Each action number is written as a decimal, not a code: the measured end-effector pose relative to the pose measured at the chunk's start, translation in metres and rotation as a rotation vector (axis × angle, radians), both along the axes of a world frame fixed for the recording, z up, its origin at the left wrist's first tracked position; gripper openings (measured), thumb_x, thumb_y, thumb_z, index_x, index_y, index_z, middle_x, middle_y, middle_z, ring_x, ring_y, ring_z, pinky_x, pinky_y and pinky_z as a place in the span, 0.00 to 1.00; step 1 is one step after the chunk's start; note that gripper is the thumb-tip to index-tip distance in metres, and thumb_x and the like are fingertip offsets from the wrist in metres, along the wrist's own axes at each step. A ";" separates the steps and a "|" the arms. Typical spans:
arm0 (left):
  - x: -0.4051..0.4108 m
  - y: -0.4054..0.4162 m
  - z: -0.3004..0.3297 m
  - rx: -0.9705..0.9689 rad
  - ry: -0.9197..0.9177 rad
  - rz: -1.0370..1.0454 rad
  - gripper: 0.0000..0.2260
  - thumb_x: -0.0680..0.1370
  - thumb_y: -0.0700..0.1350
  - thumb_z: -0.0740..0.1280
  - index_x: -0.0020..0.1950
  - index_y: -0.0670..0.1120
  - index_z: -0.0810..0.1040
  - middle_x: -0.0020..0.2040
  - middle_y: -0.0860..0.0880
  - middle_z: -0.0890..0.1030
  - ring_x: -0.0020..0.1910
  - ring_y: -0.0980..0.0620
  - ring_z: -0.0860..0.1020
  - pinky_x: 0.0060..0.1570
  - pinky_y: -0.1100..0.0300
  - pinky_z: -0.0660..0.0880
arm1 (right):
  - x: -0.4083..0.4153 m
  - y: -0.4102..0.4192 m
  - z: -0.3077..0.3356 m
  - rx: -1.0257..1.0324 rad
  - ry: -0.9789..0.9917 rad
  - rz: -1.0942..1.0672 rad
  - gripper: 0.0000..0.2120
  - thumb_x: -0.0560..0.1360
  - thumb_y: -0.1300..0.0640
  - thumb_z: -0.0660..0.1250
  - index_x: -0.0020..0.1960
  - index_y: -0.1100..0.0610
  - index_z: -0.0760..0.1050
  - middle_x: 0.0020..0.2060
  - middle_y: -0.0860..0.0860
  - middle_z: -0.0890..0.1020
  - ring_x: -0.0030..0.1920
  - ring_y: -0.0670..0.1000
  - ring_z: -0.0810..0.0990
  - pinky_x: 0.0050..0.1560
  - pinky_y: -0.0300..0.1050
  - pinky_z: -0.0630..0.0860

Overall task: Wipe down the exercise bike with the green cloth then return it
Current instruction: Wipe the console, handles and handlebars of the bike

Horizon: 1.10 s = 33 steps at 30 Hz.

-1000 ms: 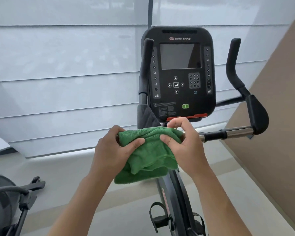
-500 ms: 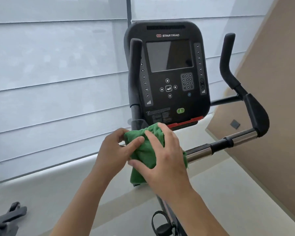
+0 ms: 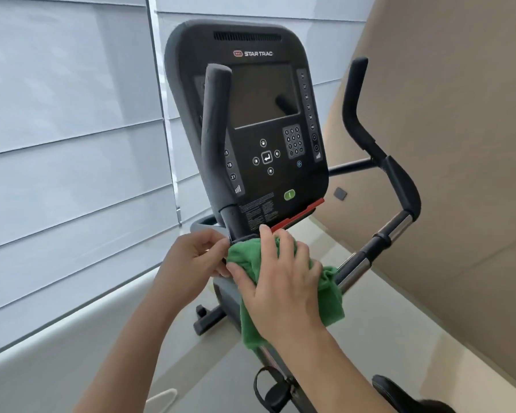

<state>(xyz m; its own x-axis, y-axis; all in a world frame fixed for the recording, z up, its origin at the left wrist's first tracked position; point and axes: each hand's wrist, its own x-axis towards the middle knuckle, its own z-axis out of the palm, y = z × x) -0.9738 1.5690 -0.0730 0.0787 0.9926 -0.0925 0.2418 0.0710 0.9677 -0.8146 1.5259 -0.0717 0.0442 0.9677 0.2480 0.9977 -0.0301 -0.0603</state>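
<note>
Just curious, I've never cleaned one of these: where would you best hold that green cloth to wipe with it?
Probably the bunched top of the green cloth, from above, palm down, as the right hand lies now. The bulk pads the palm there; the loose tail hangs below.

Pale floor [image 3: 385, 347] carries the exercise bike [image 3: 251, 129], its black base foot [image 3: 204, 323] resting directly on it.
</note>
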 end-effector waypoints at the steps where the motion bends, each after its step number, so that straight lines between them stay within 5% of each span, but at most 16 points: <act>1: -0.004 0.002 -0.002 -0.007 -0.011 -0.026 0.10 0.83 0.42 0.67 0.44 0.43 0.84 0.38 0.45 0.86 0.38 0.45 0.85 0.40 0.61 0.80 | -0.004 0.006 0.004 -0.011 0.020 -0.008 0.36 0.80 0.27 0.48 0.75 0.51 0.65 0.64 0.51 0.75 0.59 0.59 0.76 0.54 0.62 0.74; 4: -0.013 0.003 -0.003 -0.021 -0.033 -0.060 0.09 0.83 0.42 0.67 0.45 0.43 0.84 0.41 0.47 0.87 0.39 0.43 0.85 0.41 0.61 0.80 | -0.010 0.020 0.015 -0.006 0.108 0.028 0.28 0.80 0.28 0.50 0.64 0.48 0.70 0.53 0.47 0.76 0.52 0.55 0.76 0.52 0.58 0.74; 7: -0.020 0.001 -0.003 -0.017 -0.039 -0.055 0.09 0.83 0.42 0.67 0.45 0.43 0.84 0.41 0.48 0.87 0.39 0.43 0.85 0.41 0.61 0.80 | 0.002 0.041 0.024 -0.161 0.465 0.101 0.21 0.79 0.29 0.57 0.52 0.46 0.73 0.44 0.44 0.80 0.47 0.50 0.79 0.53 0.57 0.78; 9: -0.020 -0.004 -0.001 -0.002 -0.045 -0.049 0.09 0.83 0.42 0.67 0.45 0.43 0.84 0.41 0.48 0.87 0.39 0.43 0.85 0.40 0.63 0.80 | 0.008 0.050 0.029 -0.219 0.624 0.120 0.22 0.78 0.28 0.59 0.50 0.45 0.75 0.42 0.45 0.83 0.46 0.50 0.82 0.53 0.58 0.80; 11: -0.019 -0.009 0.003 0.016 -0.034 -0.041 0.08 0.82 0.42 0.68 0.45 0.44 0.84 0.41 0.48 0.87 0.38 0.44 0.85 0.41 0.61 0.81 | 0.008 0.046 0.027 -0.181 0.579 0.156 0.20 0.79 0.29 0.59 0.50 0.45 0.74 0.42 0.44 0.82 0.46 0.49 0.81 0.52 0.57 0.80; 13: -0.018 -0.012 0.008 0.041 -0.018 -0.044 0.08 0.82 0.43 0.69 0.45 0.46 0.84 0.41 0.48 0.87 0.38 0.46 0.85 0.43 0.55 0.82 | 0.009 0.029 0.018 -0.094 0.486 0.200 0.17 0.81 0.33 0.59 0.57 0.45 0.73 0.50 0.42 0.79 0.51 0.48 0.79 0.55 0.56 0.77; 17: -0.013 -0.016 0.016 0.095 0.062 -0.096 0.07 0.82 0.46 0.70 0.45 0.48 0.84 0.41 0.51 0.86 0.38 0.51 0.85 0.44 0.53 0.80 | 0.024 -0.015 -0.001 0.049 0.221 0.233 0.28 0.84 0.39 0.55 0.81 0.49 0.62 0.76 0.47 0.67 0.74 0.51 0.67 0.74 0.52 0.68; 21: -0.006 -0.017 0.015 0.111 0.128 -0.101 0.05 0.80 0.46 0.72 0.44 0.50 0.83 0.43 0.53 0.85 0.37 0.53 0.85 0.39 0.62 0.74 | 0.045 -0.054 -0.016 0.029 0.106 0.283 0.35 0.84 0.40 0.55 0.86 0.51 0.50 0.84 0.50 0.55 0.83 0.56 0.56 0.79 0.59 0.64; 24: -0.003 -0.017 0.010 0.101 0.131 -0.054 0.05 0.77 0.46 0.76 0.43 0.51 0.82 0.42 0.53 0.85 0.36 0.52 0.85 0.35 0.69 0.73 | 0.050 -0.047 -0.014 0.003 0.109 0.265 0.40 0.83 0.31 0.53 0.86 0.51 0.46 0.84 0.50 0.53 0.83 0.56 0.56 0.80 0.58 0.62; 28: 0.003 -0.016 0.004 0.053 0.104 0.056 0.07 0.73 0.43 0.79 0.39 0.48 0.83 0.36 0.51 0.85 0.31 0.54 0.81 0.30 0.70 0.71 | 0.033 -0.005 0.003 -0.114 0.303 0.201 0.47 0.71 0.21 0.59 0.81 0.47 0.58 0.72 0.45 0.68 0.69 0.49 0.70 0.69 0.49 0.72; 31: 0.006 -0.015 0.004 0.031 0.081 0.104 0.07 0.72 0.41 0.80 0.38 0.45 0.84 0.34 0.49 0.85 0.29 0.57 0.78 0.30 0.70 0.70 | 0.034 0.021 0.016 -0.163 0.436 0.220 0.31 0.67 0.20 0.67 0.58 0.42 0.74 0.49 0.40 0.79 0.49 0.42 0.79 0.50 0.45 0.78; 33: 0.006 -0.015 0.004 0.018 0.093 0.127 0.08 0.72 0.44 0.80 0.39 0.44 0.84 0.34 0.50 0.85 0.30 0.56 0.80 0.30 0.70 0.71 | 0.039 0.034 0.020 -0.220 0.574 0.247 0.28 0.66 0.20 0.69 0.47 0.44 0.77 0.41 0.41 0.83 0.43 0.41 0.81 0.46 0.46 0.80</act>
